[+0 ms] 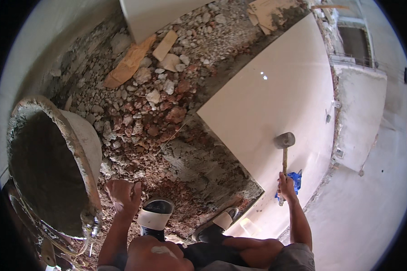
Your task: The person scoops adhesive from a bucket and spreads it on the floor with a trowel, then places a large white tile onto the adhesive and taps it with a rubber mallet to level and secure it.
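Note:
My right hand (286,187) grips the wooden handle of a rubber mallet (285,140). The mallet's grey head is over a large glossy cream floor tile (257,106); whether it touches the surface I cannot tell. Just behind that hand, a crumpled-looking blue object (296,179) shows on the tiled floor, partly covered by the hand. My left hand (123,195) is curled into a fist near my left knee, with nothing visible in it. Grey mortar (203,165) is spread over the rubble beside the tile's near-left edge.
A bucket (83,131) of dark wet mix, its rim crusted, stands at the left. Broken stones and red rubble (144,117) cover the floor ahead. A torn cardboard piece (130,63) lies there below a pale panel (158,18). A plastered wall (371,194) borders the right.

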Tool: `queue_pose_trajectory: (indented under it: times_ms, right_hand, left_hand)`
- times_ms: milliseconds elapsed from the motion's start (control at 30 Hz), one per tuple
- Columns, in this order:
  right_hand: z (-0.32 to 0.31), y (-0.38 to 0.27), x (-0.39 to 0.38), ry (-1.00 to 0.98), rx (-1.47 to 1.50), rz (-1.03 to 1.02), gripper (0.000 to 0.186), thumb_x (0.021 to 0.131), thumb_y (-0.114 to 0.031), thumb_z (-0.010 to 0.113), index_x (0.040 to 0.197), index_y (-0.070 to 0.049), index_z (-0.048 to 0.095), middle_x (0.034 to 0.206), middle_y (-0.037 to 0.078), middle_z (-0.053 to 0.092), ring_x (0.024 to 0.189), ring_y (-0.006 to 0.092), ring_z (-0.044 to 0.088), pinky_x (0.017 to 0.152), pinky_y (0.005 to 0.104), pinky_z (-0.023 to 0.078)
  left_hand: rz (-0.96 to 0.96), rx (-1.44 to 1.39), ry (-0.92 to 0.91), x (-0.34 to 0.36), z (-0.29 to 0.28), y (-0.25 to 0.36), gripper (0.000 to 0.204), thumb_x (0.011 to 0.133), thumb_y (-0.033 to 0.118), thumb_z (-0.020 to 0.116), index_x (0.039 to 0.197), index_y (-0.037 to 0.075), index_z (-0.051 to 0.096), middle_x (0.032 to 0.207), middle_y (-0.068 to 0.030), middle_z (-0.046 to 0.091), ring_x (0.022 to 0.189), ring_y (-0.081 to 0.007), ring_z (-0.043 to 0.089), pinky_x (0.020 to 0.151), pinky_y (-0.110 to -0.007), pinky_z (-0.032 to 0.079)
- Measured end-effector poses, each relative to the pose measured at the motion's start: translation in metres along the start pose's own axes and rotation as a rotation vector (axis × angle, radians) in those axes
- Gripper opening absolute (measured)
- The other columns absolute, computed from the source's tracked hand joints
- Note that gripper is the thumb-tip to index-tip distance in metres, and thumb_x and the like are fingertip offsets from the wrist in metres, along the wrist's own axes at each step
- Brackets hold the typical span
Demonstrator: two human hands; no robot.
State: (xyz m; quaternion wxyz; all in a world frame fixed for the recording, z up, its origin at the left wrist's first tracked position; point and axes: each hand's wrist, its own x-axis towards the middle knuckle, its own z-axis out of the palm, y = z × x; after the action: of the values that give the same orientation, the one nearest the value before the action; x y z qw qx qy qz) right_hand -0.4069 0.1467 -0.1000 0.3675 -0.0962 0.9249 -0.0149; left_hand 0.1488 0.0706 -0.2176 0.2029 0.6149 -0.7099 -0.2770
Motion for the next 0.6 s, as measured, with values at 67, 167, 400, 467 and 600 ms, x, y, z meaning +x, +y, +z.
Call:
queue_pose_trajectory:
  times_ms: [67,167,400,467,600]
  right_hand:
    - [0.000,0.004,0.004,-0.001,0.021,0.023,0.048,0.094,-0.049,0.052,0.089,-0.001,0.051,0.049,0.000,0.039,0.036,0.0124,0.042,0.036,0.0299,0.038]
    - [0.002,0.014,0.010,-0.038,0.091,-0.008,0.046,0.094,-0.049,0.052,0.087,-0.003,0.050,0.048,-0.001,0.039,0.036,0.0118,0.042,0.035,0.0299,0.037]
    - [0.030,0.060,0.041,-0.091,0.295,-0.214,0.043,0.096,-0.043,0.051,0.083,-0.003,0.051,0.048,0.000,0.042,0.035,0.0113,0.044,0.034,0.0287,0.036]
    - [0.045,0.071,0.052,-0.101,0.364,-0.226,0.042,0.097,-0.043,0.050,0.084,-0.003,0.051,0.049,0.000,0.042,0.035,0.0111,0.043,0.034,0.0292,0.035]
    - [0.072,0.085,0.053,0.057,0.201,-0.396,0.054,0.095,-0.047,0.047,0.105,0.005,0.057,0.080,0.026,0.063,0.078,0.0415,0.063,0.072,0.0458,0.049]
  left_hand:
    - [0.013,-0.041,-0.067,0.012,0.010,0.013,0.019,0.080,0.016,0.071,0.070,0.006,0.059,0.073,-0.0103,0.060,0.067,-0.0294,0.057,0.063,-0.043,0.041]
    - [0.044,-0.241,-0.032,0.043,0.029,0.046,0.020,0.084,0.018,0.069,0.092,0.002,0.061,0.079,-0.0152,0.063,0.066,-0.0325,0.060,0.055,-0.041,0.045]
    - [0.519,0.123,-0.430,0.134,0.092,0.181,0.058,0.086,0.039,0.066,0.129,0.004,0.049,0.139,-0.0181,0.043,0.132,-0.0325,0.039,0.107,-0.051,0.032]
    - [0.675,0.335,-0.500,0.152,0.113,0.219,0.069,0.084,0.044,0.066,0.136,0.006,0.043,0.145,-0.0186,0.037,0.137,-0.0334,0.031,0.110,-0.053,0.026]
    - [0.820,0.673,-0.604,0.179,0.159,0.287,0.090,0.078,0.051,0.069,0.146,0.008,0.030,0.151,-0.0189,0.027,0.141,-0.0349,0.022,0.112,-0.057,0.019]
